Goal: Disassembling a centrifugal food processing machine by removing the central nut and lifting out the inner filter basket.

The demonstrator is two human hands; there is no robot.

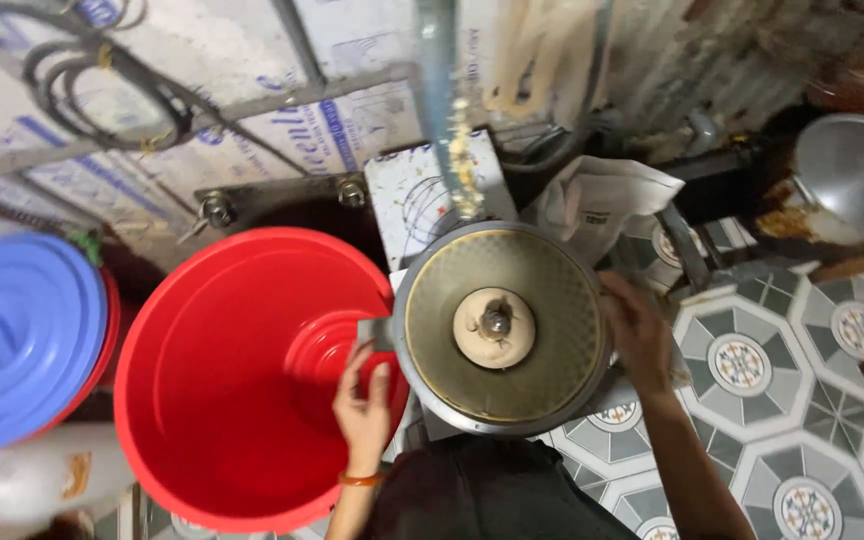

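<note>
A round metal grinder bowl [552, 300] with a fine brass-coloured mesh lining and a pale hub [495, 327] in its middle sits in front of me. My left hand [364, 400] reaches up beside the bowl's left rim, its fingers at a small metal spout [375, 331] that juts over an empty red tub [222, 400]. An orange band circles that wrist. My right hand [638, 330] grips the bowl's right rim. A thin stream of pale bits [464, 170] falls from above toward the bowl's far edge.
A blue lid [17, 335] covers a red bucket at the left. A white plastic bag [597, 205] lies behind the grinder. A metal pot lid [852, 170] sits at the upper right. Patterned floor tiles [752, 370] spread to the right. Cables [102, 90] hang on the wall.
</note>
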